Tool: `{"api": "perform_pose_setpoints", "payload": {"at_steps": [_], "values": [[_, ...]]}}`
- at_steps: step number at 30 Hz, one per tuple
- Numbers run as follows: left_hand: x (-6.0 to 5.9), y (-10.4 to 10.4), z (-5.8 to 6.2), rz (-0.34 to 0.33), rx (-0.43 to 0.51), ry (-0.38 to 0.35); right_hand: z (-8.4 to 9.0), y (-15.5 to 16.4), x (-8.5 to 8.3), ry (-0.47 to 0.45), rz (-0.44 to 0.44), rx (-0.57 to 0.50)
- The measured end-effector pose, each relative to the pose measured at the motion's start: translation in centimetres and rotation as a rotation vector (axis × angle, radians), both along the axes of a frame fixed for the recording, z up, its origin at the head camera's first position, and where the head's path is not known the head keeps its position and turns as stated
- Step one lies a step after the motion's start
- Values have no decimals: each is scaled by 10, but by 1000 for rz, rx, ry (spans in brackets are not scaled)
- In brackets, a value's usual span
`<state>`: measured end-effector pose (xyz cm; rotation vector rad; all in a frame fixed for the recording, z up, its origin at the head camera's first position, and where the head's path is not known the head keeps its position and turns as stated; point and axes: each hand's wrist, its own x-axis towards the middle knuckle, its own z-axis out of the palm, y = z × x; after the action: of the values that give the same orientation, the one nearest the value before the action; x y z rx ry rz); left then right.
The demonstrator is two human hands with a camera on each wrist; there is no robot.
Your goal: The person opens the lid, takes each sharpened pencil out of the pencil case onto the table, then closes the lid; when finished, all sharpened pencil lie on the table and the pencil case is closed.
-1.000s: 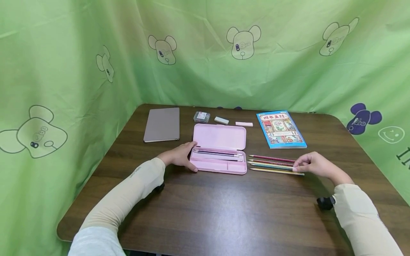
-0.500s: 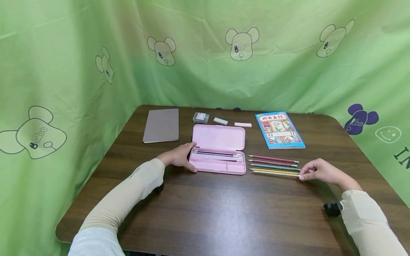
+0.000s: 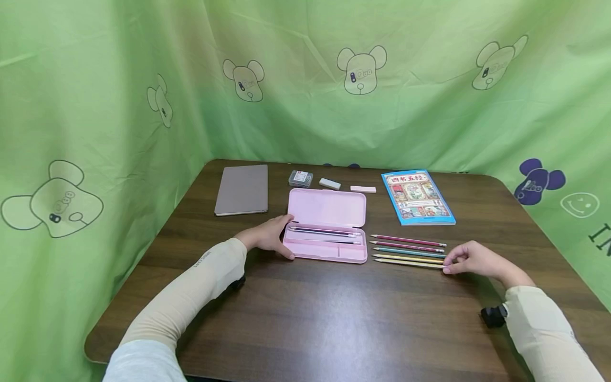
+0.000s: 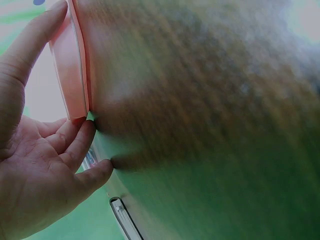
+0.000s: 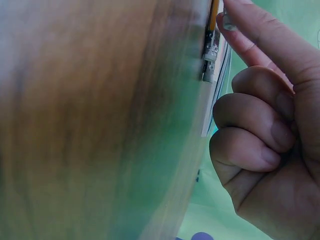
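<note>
My left hand [image 3: 269,236] holds the left end of an open pink pencil case [image 3: 353,254]. Its thumb is at the front corner and its fingers at the back; in the left wrist view the fingertips touch the case's end [image 4: 70,75]. Dark-striped pencils [image 3: 324,232] lie in the case's rear compartment. My right hand [image 3: 477,260] pinches the eraser end of a pale yellow pencil [image 3: 406,262], the nearest in a row. Behind it lie a yellow pencil [image 3: 406,258], a teal pencil [image 3: 406,252] and two dark red pencils [image 3: 406,240], tips toward the case.
Along the back of the brown table [image 3: 334,329] are a grey notebook [image 3: 242,189], a small clear box [image 3: 300,179], a white eraser [image 3: 330,183], a pink strip [image 3: 363,189] and a blue-edged book [image 3: 417,196]. Green cloth [image 3: 296,122] hangs behind.
My right hand has brought the pale yellow pencil out of the bunch, toward the front and past the yellow one. The pencils now lie in a more even row. My left hand has stayed put.
</note>
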<state>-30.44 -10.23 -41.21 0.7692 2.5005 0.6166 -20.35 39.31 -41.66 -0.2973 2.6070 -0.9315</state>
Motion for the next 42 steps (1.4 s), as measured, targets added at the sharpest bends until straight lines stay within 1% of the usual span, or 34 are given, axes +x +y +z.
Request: {"api": "perform_pose_setpoints", "payload": {"at_steps": [3, 6, 10, 12, 18, 21, 29, 35, 42], "values": [[0, 0, 1, -2, 3, -1, 2, 1, -1, -6, -29, -2], [0, 0, 2, -3, 2, -1, 3, 2, -1, 22, -22, -14], [-1, -1, 2, -2, -1, 5, 3, 0, -2, 74, -4, -65], [-2, -1, 2, -2, -1, 9, 4, -2, -3, 82, -11, -81], [-2, 0, 4, -9, 3, 16, 8, -10, -11, 54, -33, -45], [-3, 1, 3, -12, 1, 18, 7, -15, -14, 58, -37, -30], [-3, 1, 0, -2, -1, 14, 7, -27, -22, 55, -53, -44], [-2, 0, 1, -1, -2, 14, 9, -39, -29, 57, -29, -47], [-1, 0, -1, 10, -9, -11, 8, -54, -36, 79, -15, -51]]}}
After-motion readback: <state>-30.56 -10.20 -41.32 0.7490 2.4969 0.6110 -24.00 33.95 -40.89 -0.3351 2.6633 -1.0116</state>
